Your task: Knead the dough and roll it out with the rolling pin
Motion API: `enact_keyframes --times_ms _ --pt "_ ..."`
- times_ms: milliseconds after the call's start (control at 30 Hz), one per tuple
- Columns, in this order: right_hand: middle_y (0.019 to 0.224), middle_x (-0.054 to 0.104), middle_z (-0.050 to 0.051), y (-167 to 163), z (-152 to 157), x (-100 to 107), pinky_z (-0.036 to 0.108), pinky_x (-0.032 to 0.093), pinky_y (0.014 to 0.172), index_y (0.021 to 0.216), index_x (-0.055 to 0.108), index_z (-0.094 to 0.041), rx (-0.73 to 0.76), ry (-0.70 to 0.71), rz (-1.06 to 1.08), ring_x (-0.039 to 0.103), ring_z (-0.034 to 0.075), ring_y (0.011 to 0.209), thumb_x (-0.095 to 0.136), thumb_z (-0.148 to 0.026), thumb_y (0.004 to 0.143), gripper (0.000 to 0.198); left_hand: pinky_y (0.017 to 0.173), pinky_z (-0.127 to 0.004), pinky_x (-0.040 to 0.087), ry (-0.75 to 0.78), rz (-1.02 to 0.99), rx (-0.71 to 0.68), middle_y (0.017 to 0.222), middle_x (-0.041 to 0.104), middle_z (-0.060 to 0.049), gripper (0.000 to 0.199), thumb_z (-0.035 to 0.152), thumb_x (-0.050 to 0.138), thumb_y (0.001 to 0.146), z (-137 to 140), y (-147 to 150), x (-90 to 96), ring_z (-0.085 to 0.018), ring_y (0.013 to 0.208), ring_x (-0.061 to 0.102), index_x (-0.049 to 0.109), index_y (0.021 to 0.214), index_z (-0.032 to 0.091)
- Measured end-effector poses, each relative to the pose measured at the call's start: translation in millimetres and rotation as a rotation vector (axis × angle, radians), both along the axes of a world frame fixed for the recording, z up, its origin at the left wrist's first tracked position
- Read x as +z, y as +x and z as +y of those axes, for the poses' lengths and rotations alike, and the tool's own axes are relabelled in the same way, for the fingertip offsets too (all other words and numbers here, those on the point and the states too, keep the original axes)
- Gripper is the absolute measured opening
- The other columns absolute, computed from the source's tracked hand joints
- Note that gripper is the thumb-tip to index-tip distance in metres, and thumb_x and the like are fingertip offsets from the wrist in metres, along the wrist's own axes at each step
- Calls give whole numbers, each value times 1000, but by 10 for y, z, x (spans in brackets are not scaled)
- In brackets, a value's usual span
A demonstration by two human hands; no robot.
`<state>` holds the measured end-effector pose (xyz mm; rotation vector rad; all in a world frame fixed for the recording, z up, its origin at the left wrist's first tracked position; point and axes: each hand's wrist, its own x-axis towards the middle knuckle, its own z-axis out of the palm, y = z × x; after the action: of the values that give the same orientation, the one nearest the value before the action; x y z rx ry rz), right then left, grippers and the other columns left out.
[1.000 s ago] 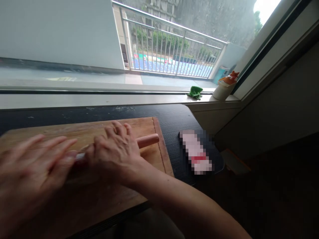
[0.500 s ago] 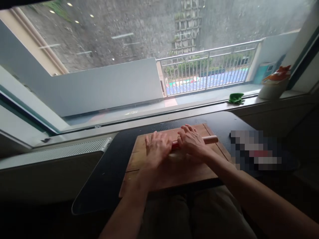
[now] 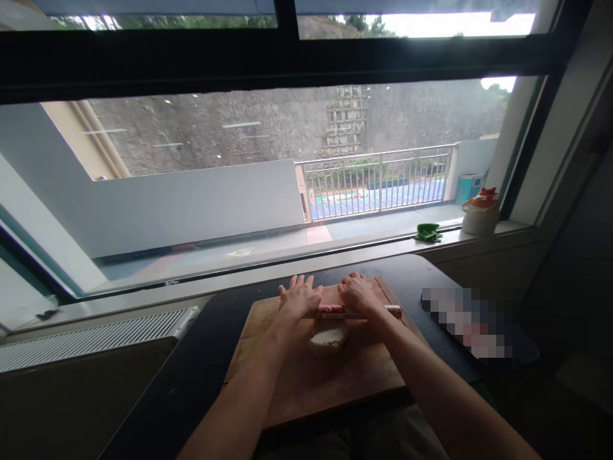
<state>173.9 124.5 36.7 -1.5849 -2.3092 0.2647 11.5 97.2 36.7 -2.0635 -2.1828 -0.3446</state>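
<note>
A wooden rolling pin (image 3: 354, 312) with a red and white label lies crosswise over the cutting board (image 3: 306, 396). My left hand (image 3: 301, 297) rests over its left end, fingers fanned forward and palm pressing down. Toward the other end, my right hand (image 3: 357, 292) is curled over the pin, whose tip sticks out to the right. Just on the near side of the pin sits a pale, flattened lump of dough (image 3: 328, 340), between my forearms.
The board lies on a black table (image 3: 191, 370) against the window sill. A pixelated object (image 3: 464, 326) is on the table's right. On the sill stand a green item (image 3: 428, 232) and a white pot with an orange top (image 3: 480, 214). A radiator (image 3: 105, 335) is at left.
The view has tilted up, showing more window. My hands and the rolling pin have moved forward toward the board's far edge, leaving the dough uncovered. My left fingers are spread wider.
</note>
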Motion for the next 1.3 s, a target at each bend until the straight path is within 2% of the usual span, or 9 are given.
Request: enact_keyframes --times_ms 100,367,467,700,800,900,1033,1167,1300 --pt "118 52 13 33 -160 -26 35 33 91 103 61 -15 -17 64 40 44 23 110 30 -31 92 37 104 -59 19 49 15 46 139 42 -12 50 46 29 89 -171 45 -68 -30 132 28 49 126 21" --pt "134 44 7 161 -939 -147 38 18 106 98 62 -21 90 282 90 26 22 130 25 -36 94 40 111 -48 12 184 95 -74 140 42 -4 47 44 28 90 -1150 153 -123 -24 135 25 47 129 25" --pt "127 50 9 127 -801 -103 39 24 102 96 63 -19 56 199 62 33 23 124 29 -36 92 38 109 -52 17 126 89 -79 137 46 -6 47 43 25 91 -996 132 -103 -27 133 28 52 124 24" --pt "114 56 15 -11 -127 24 39 36 90 101 64 -14 -20 -5 -1 46 25 108 33 -37 89 41 105 -56 18 -6 -14 32 135 48 -11 46 45 32 88 -161 -9 -68 -29 131 32 54 122 22" --pt "117 54 14 3 -269 -20 39 35 93 100 64 -15 -5 29 -2 45 25 111 31 -36 90 40 109 -53 14 63 4 -15 135 48 -9 45 43 31 88 -291 11 -147 -26 132 31 53 122 23" --pt "133 44 13 63 -660 -101 40 26 102 103 62 -15 62 192 43 35 26 124 29 -38 92 42 112 -50 8 181 -26 -71 135 49 -7 46 41 27 90 -710 37 -244 -23 133 30 53 124 22" --pt "140 37 8 249 -1067 -159 39 24 104 118 54 -22 170 248 99 28 25 130 29 -43 93 41 114 -42 12 169 -285 -178 139 44 -2 45 40 31 89 -1153 -86 -97 -20 134 29 50 127 24" --pt "121 54 7 466 -969 -55 29 38 86 111 59 -24 293 68 129 52 20 104 38 -43 91 34 107 -36 31 218 -670 -187 134 50 -1 47 42 35 88 -1110 -264 302 -18 124 43 48 128 23" --pt "91 63 6 546 -664 21 29 39 76 99 63 -24 141 18 139 57 19 85 28 -36 94 37 102 -33 37 267 -762 -65 125 56 -6 45 38 38 84 -827 -211 391 -19 116 51 54 120 16"
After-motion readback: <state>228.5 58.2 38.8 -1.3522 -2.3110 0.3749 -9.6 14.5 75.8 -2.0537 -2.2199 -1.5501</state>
